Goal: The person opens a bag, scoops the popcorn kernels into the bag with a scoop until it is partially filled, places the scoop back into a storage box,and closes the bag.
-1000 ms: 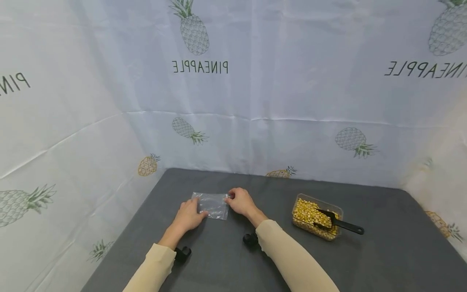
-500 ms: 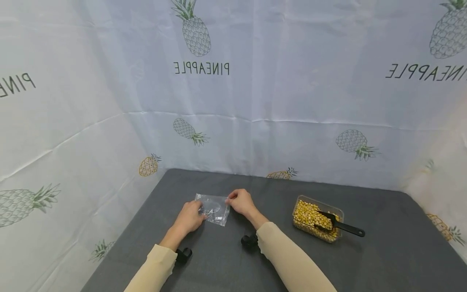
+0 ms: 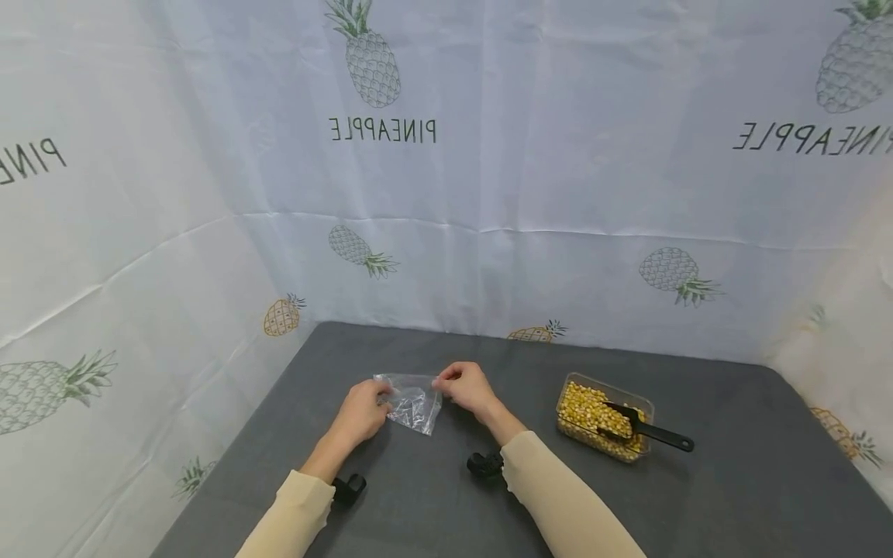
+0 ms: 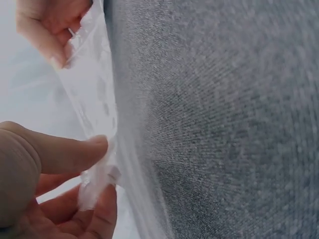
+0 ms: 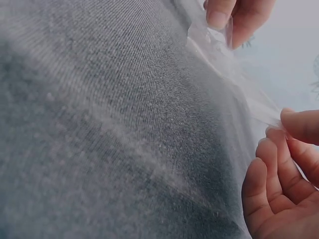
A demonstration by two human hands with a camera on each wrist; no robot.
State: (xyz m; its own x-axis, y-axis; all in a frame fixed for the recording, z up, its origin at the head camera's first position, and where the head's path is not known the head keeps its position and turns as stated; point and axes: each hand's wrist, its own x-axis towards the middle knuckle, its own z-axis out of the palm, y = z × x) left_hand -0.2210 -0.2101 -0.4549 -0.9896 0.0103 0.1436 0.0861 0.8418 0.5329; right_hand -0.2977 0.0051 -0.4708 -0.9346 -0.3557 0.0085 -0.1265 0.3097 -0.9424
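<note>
A small clear plastic bag point(image 3: 416, 403) is stretched between both hands over the grey table. My left hand point(image 3: 361, 414) pinches its left side; in the left wrist view the thumb point(image 4: 75, 152) presses from one face and the curled fingers sit behind. My right hand point(image 3: 469, 387) pinches the bag's upper right corner between thumb and forefinger. In the right wrist view that hand point(image 5: 286, 172) has its other fingers curled below the pinch, and the bag point(image 5: 234, 74) looks thin and creased. Nothing shows inside the bag.
On the right stands a clear plastic tub point(image 3: 601, 442) of yellow corn kernels point(image 3: 584, 404). A black scoop point(image 3: 663, 434) lies in it, handle out over the right rim. The grey table point(image 3: 418, 511) meets a pineapple-print curtain point(image 3: 446, 178) at the back and sides.
The bag's free lower edge has swung down and the bag has tilted and creased. The left fingers have moved from lying over its left side to pinching it. The right hand shifted slightly.
</note>
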